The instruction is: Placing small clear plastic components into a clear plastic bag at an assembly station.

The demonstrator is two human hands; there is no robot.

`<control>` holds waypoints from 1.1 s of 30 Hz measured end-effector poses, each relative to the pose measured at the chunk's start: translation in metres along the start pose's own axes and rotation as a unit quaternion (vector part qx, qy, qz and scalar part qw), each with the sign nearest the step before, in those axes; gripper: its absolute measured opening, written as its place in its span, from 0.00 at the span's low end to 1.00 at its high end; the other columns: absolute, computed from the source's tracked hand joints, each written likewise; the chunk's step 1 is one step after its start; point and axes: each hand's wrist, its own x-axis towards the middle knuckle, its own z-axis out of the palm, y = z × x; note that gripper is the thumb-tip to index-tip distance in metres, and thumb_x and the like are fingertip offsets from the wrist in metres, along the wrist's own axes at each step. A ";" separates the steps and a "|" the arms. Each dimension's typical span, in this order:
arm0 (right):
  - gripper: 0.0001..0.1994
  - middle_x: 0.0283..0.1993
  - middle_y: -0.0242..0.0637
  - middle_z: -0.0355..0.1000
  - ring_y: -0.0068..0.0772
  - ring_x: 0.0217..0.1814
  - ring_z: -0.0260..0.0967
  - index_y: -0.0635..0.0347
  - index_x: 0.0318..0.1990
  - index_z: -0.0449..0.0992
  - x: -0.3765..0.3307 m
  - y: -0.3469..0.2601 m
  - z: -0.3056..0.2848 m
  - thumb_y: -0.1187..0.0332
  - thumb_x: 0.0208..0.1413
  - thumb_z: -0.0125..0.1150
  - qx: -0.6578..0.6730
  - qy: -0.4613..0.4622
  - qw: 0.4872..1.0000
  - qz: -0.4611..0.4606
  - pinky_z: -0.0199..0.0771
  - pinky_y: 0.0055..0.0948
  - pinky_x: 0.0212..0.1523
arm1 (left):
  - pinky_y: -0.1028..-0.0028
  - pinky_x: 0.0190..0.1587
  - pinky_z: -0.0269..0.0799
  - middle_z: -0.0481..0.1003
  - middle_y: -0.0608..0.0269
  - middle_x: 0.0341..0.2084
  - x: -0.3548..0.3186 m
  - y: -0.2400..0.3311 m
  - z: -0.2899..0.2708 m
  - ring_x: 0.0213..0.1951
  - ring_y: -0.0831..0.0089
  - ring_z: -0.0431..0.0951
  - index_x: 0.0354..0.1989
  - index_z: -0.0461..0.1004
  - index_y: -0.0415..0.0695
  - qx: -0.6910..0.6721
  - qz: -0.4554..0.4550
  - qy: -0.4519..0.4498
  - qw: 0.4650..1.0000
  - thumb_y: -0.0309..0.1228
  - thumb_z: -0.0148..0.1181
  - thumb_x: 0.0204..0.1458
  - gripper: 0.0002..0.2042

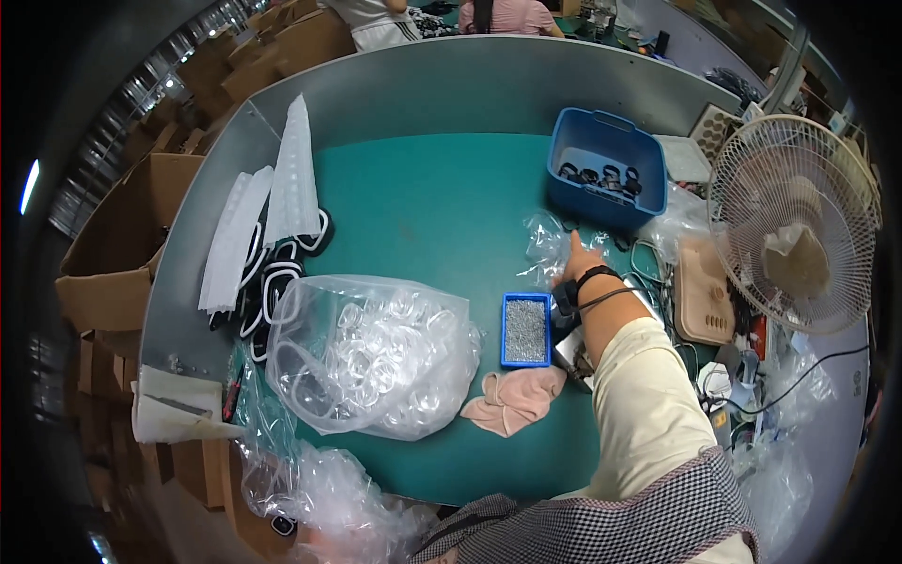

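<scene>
My right hand (584, 261) reaches forward with its index finger stretched out, beside a crumpled clear plastic bag (546, 246). A small dark piece lies by the fingertip, and a black strap with a cord circles the wrist. Just beyond stands a blue bin (601, 202) holding several small black parts. Below the hand is a small blue tray (504, 329) of tiny grey grains. My left hand (340, 547) shows only as a blurred, skin-toned patch at the lower edge, behind clear plastic film (324, 484); its fingers are hidden. Near it is a small black piece with a white rim (282, 524).
A large clear bag (404, 362) of transparent rings covers the mid-left table. Behind it lie black, white-edged pieces (277, 282) and white strips (293, 179). A pink cloth (515, 399) lies in front of the tray. A fan (799, 226) stands right; cardboard boxes (132, 244) stand left.
</scene>
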 end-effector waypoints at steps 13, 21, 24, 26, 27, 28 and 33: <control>0.17 0.44 0.52 0.76 0.55 0.46 0.73 0.57 0.49 0.77 -0.065 0.098 -0.109 0.72 0.49 0.54 0.163 0.467 0.826 -0.270 0.73 0.42 0.47 | 0.60 0.48 0.70 0.71 0.50 0.49 -0.004 -0.022 0.006 0.48 0.59 0.74 0.57 0.65 0.41 0.032 0.008 -0.009 0.999 0.34 0.62 0.51 0.25; 0.20 0.50 0.42 0.74 0.33 0.52 0.72 0.64 0.51 0.74 -0.269 0.075 -0.029 0.63 0.53 0.63 0.387 0.382 0.717 -0.436 0.71 0.32 0.52 | 0.59 0.49 0.69 0.72 0.49 0.48 -0.025 -0.029 0.003 0.49 0.58 0.74 0.56 0.66 0.41 0.062 0.051 -0.013 0.997 0.34 0.63 0.50 0.24; 0.29 0.50 0.42 0.70 0.41 0.52 0.67 0.61 0.58 0.71 -0.330 0.044 0.017 0.50 0.54 0.62 0.409 0.097 0.653 -0.629 0.66 0.35 0.53 | 0.58 0.49 0.69 0.72 0.49 0.48 -0.028 -0.029 0.004 0.49 0.57 0.74 0.55 0.67 0.41 0.079 0.059 -0.026 0.995 0.34 0.63 0.50 0.24; 0.30 0.51 0.43 0.69 0.45 0.50 0.68 0.58 0.61 0.69 -0.353 0.013 0.065 0.54 0.51 0.60 0.406 -0.016 0.572 -0.713 0.67 0.37 0.53 | 0.58 0.49 0.69 0.72 0.48 0.48 -0.034 -0.031 0.001 0.49 0.57 0.74 0.55 0.67 0.41 0.086 0.069 -0.027 0.994 0.34 0.63 0.50 0.24; 0.29 0.51 0.43 0.69 0.47 0.50 0.68 0.52 0.61 0.70 -0.371 -0.001 0.069 0.64 0.47 0.60 0.409 -0.096 0.552 -0.720 0.68 0.37 0.52 | 0.58 0.49 0.69 0.72 0.48 0.48 -0.042 -0.034 -0.003 0.49 0.57 0.74 0.55 0.67 0.41 0.086 0.076 -0.017 0.993 0.34 0.63 0.49 0.24; 0.29 0.51 0.43 0.69 0.47 0.50 0.68 0.52 0.61 0.70 -0.382 -0.015 0.081 0.64 0.47 0.60 0.407 -0.101 0.546 -0.725 0.68 0.37 0.52 | 0.58 0.49 0.69 0.72 0.48 0.48 -0.050 -0.037 -0.007 0.49 0.57 0.74 0.55 0.67 0.41 0.085 0.082 -0.007 0.993 0.34 0.63 0.49 0.24; 0.25 0.52 0.38 0.71 0.41 0.52 0.71 0.52 0.58 0.72 -0.418 -0.062 0.133 0.73 0.48 0.61 0.283 -0.220 0.631 -0.688 0.70 0.31 0.52 | 0.57 0.49 0.68 0.72 0.48 0.47 -0.119 -0.072 -0.041 0.49 0.56 0.74 0.54 0.68 0.41 0.052 0.110 0.112 0.986 0.34 0.63 0.49 0.24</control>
